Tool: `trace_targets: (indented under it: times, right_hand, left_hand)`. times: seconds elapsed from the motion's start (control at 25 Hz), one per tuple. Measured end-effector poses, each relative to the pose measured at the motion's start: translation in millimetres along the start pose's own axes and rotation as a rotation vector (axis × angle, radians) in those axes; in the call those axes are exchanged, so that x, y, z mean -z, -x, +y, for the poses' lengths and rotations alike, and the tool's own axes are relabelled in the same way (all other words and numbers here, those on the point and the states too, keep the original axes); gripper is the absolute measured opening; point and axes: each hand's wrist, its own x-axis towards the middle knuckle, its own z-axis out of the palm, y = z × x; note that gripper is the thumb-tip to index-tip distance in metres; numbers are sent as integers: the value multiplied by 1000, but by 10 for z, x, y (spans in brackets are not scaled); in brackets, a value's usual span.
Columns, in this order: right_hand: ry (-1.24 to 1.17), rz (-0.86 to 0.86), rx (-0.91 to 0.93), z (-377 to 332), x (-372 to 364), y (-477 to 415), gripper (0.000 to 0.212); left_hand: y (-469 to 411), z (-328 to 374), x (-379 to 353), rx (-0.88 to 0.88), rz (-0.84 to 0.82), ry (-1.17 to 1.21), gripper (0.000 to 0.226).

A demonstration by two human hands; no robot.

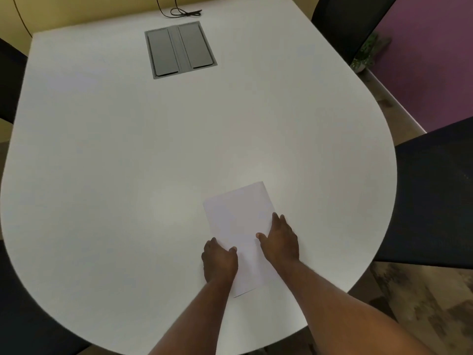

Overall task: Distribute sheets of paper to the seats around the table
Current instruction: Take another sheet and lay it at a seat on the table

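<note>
Head view: the paper point(239, 226) is lying flat on the white table point(128, 149), in the lower centre of the frame near the rounded near edge, turned slightly off square. It is not clear whether this is one sheet or a thin stack; the edges are too pale against the tabletop to count.

The likely trouble: if it is a stack, sheets could be sticking together, so two might go to one seat, and a sideways push from either palm could be fanning or skewing the pile. A sheet slid toward the rounded edge could also be slipping off the smooth top. Dark chairs point(435, 196) are standing at the right, upper right and left edges of the frame, with no paper lying in front of them yet, so most of the handing-out is probably still to come.

The left hand point(220, 262) is resting on the paper's left edge, fingers loosely curled, thumb on the sheet. The right hand point(280, 239) is lying on the right edge, fingers spread flat, thumb on top. Neither hand is pinching or lifting; both are only pressing on it.
</note>
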Motion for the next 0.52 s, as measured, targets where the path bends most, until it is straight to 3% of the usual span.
trace_targets:
  times: [0.52]
  right_hand:
    - [43, 13, 101, 160, -45, 15, 78]
  left_hand:
    - [-107, 253, -29, 199, 67, 380, 75]
